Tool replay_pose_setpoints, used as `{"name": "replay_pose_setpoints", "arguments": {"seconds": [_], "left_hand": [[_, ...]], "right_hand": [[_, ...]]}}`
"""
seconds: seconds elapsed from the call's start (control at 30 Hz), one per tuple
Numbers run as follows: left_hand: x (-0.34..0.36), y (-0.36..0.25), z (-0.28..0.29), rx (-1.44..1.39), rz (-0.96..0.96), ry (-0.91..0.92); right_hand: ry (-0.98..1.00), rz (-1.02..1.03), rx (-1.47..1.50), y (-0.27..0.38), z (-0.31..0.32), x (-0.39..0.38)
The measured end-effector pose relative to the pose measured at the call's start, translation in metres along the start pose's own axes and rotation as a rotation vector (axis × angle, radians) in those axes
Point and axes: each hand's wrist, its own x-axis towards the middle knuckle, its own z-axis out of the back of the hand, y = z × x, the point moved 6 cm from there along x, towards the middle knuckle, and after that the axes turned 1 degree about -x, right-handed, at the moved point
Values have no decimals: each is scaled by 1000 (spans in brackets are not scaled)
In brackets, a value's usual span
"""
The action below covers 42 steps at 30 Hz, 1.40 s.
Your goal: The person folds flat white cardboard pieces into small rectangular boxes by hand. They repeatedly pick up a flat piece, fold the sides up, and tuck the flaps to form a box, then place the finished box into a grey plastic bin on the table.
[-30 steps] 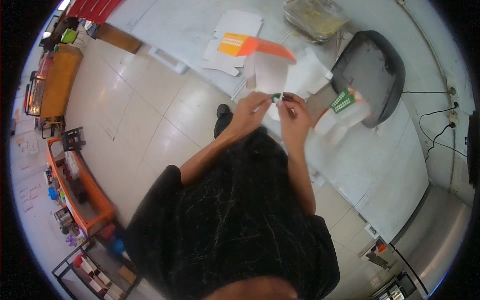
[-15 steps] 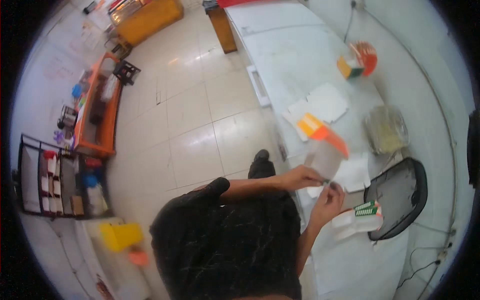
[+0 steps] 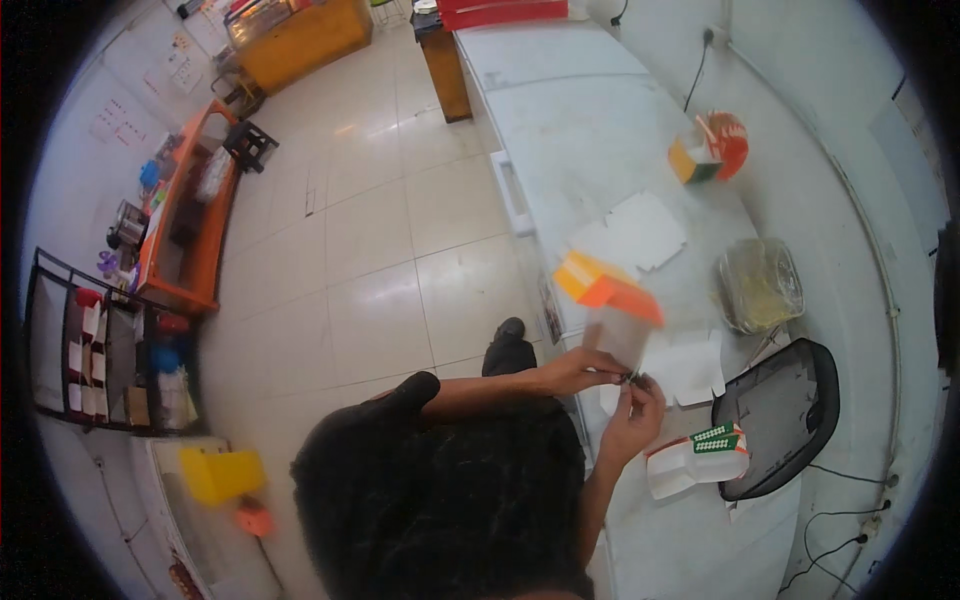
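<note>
An orange, yellow and grey-white folding carton (image 3: pixel 622 335) stands partly folded above the white counter. My left hand (image 3: pixel 580 370) pinches its near end, fingers closed on the board. From the right, my right hand (image 3: pixel 636 412) meets it there, thumb and fingers pressed together on the same corner. Exactly how the flaps sit between the fingertips is too small to make out. Flat white carton blanks (image 3: pixel 690 365) lie just beyond my right hand. Beside that hand rests a white carton piece with green and red print (image 3: pixel 700 460).
On the white counter (image 3: pixel 560 110) are more white blanks (image 3: pixel 635 232), a plastic-wrapped container (image 3: pixel 762 285), a black-rimmed mesh tray (image 3: pixel 780 425) and a yellow-green carton with red cartons (image 3: pixel 695 158). Cables hang along the right wall. An orange shelf (image 3: pixel 185 220) and a black rack (image 3: pixel 60 350) stand left.
The whole view has shifted, so the counter and hands appear further left and slightly lower. Both hands stay at the carton's near end, still pinching it.
</note>
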Motion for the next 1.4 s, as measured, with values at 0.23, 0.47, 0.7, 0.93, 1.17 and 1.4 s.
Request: {"name": "replay_pose_setpoints", "arguments": {"seconds": [0.23,0.47,0.7,0.93,1.17,1.4], "left_hand": [[-3,15,-6,-196,119,-52],[-3,13,5,-113,209,-76],[-5,-5,3,344,2,36],[-10,-17,-5,600,-128,233],[5,-47,-12,967,-201,84],[20,-39,-24,881,-140,58]], "right_hand": [[-61,262,-201,12,-8,-2],[92,395,-315,4,-26,-12],[-115,-315,172,-33,5,21],[-110,-277,-121,-62,30,44],[-80,-241,-75,-50,27,28],[-70,82,-289,-20,14,19]]}}
